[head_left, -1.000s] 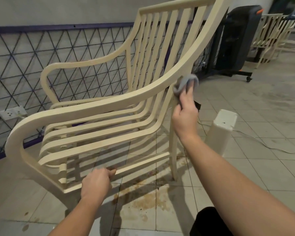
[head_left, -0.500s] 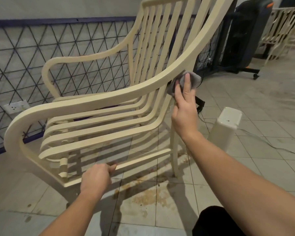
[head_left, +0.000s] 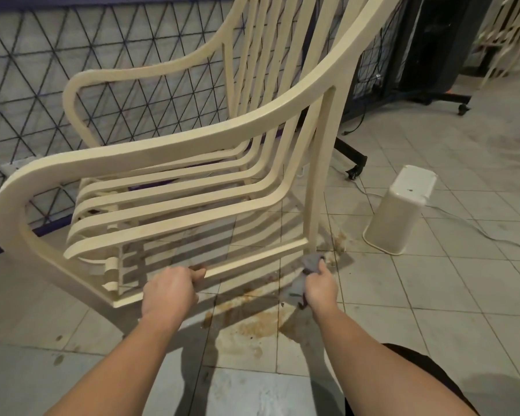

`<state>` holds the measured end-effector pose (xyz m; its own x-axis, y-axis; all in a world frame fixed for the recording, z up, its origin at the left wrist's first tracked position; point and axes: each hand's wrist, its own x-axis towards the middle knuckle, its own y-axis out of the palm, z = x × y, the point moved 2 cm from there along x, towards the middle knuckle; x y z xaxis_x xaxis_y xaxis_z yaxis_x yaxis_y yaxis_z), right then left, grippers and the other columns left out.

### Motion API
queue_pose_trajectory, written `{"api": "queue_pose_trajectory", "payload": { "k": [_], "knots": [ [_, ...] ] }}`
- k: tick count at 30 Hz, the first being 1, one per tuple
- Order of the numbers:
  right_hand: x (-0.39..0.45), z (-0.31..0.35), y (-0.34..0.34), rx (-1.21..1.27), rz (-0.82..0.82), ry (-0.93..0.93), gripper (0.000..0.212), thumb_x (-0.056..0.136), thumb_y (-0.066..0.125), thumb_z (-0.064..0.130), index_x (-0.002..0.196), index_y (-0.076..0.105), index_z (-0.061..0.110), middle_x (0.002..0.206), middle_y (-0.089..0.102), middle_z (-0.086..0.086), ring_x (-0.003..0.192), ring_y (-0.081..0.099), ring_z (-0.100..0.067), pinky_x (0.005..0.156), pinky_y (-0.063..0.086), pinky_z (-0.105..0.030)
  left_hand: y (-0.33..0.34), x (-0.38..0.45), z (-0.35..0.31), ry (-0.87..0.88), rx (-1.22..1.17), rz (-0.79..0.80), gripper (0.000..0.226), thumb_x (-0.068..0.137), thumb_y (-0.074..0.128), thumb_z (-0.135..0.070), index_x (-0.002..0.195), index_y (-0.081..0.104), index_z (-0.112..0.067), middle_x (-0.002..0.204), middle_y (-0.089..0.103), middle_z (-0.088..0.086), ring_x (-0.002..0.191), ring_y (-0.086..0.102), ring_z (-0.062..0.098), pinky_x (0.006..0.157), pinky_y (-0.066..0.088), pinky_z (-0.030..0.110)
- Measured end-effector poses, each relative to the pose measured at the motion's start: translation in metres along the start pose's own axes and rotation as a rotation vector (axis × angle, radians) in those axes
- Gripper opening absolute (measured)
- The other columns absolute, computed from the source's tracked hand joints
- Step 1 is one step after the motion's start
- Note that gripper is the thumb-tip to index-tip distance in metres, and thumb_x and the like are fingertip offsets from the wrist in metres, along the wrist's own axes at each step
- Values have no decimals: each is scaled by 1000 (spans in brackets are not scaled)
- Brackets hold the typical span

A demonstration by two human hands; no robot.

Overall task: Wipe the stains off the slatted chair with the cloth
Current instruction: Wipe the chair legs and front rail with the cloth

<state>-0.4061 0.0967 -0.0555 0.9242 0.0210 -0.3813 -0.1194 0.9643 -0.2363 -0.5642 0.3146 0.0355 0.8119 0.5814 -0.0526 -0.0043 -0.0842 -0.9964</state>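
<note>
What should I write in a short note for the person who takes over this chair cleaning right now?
Left hand grips the lower side rail of the slatted chair, steadying it.
Right hand holds the grey cloth at the bottom of the rear leg.
The chair is tilted; brown stains lie on the floor tiles under it.
Done: cannot tell.
Left: check slats and frame for marks and wipe them.

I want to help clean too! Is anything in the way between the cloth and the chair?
Nothing visible. The right hand holds the cloth right at the foot of the chair's rear leg; the left hand grips the lower rail.
</note>
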Motion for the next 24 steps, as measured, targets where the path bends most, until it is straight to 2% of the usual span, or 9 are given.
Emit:
{"api": "queue_pose_trajectory", "payload": {
  "k": [3,6,10,14,16,17,19,22,24],
  "knots": [
    [-4,28,7,180,-72,74,53,102,34,3,153,34,14,149,46,-11,127,51,-34,104,40,-37,0,0,1,-8,-3,12,37,101,52,-22,128,66,-44,88,60,-8,88,67,19,77,55,33],
    [-10,79,13,156,-95,-89,60,99,30,5,156,25,24,150,41,5,103,58,-25,86,47,-40,1,-1,0,-8,0,6,41,103,49,-22,134,61,-46,98,66,-4,91,68,20,76,54,33],
    [-35,106,11,-66,-94,-367,66,100,27,-2,158,10,23,163,9,14,122,50,-2,106,39,-28,1,0,1,-30,16,12,42,104,46,-22,134,60,-47,104,68,-3,93,68,21,72,50,30],
    [-36,98,5,-104,-123,-402,63,100,27,-2,158,14,18,165,12,7,149,23,-15,120,19,-24,2,-1,-1,-14,3,15,43,104,46,-20,134,61,-46,96,62,-6,90,68,20,71,51,30],
    [-35,110,7,-48,-136,-454,63,100,26,-2,158,12,19,164,9,9,145,22,-2,109,21,-2,2,-1,-1,-17,4,10,41,104,45,-21,132,62,-45,90,57,-6,88,67,20,68,48,29],
    [-36,112,10,-36,-127,-480,64,100,26,-3,158,11,19,164,7,11,137,30,5,92,30,7,2,0,-1,-18,8,10,39,105,44,-22,132,63,-44,89,57,-6,88,67,21,67,47,29],
    [-43,106,12,-93,-110,-491,65,101,28,-3,158,10,22,164,4,13,115,47,3,71,38,2,1,-2,0,-13,14,22,37,105,43,-25,130,65,-41,89,57,-6,87,67,21,68,47,29],
    [-41,84,13,-213,-66,-472,65,102,28,0,159,10,25,164,3,15,140,38,-18,96,27,-12,-1,-2,0,-10,22,29,36,104,46,-22,129,66,-40,89,58,-6,90,68,20,71,50,30],
    [-42,83,13,-199,-50,-448,63,102,28,0,158,13,23,164,6,13,147,28,-17,106,22,-17,-1,-2,0,-3,32,23,38,102,50,-19,128,66,-41,90,60,-6,89,68,19,74,53,30]
  ]
}}
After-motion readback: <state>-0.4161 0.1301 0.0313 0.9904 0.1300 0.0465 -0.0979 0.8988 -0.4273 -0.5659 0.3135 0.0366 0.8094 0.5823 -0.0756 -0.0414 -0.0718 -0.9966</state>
